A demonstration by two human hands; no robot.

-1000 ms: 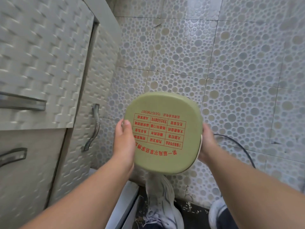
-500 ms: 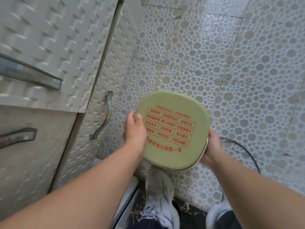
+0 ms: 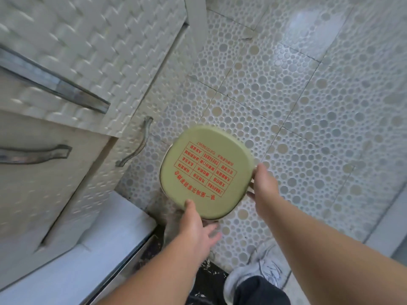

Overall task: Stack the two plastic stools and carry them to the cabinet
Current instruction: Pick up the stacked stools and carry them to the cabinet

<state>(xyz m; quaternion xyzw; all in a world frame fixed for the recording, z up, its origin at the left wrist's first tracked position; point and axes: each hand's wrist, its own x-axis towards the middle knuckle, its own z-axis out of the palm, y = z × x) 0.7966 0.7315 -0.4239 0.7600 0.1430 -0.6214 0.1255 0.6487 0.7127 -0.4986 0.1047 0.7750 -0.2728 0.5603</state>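
— Where are the stools?
— The green stool top (image 3: 204, 170) sits at frame centre over the pebble-patterned floor (image 3: 308, 106), just right of the white cabinet (image 3: 66, 62) filling the left side. A pale rim peeks beneath it.
— And the hands?
— Left hand (image 3: 196, 230) at the seat's lower edge, thumb on the rim, fingers spread loose — released. Right hand (image 3: 264, 183) grasps the seat's right edge.

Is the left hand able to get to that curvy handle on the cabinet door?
Probably yes. The left hand is open at the green stool, and nothing stands between it and the curved handle.
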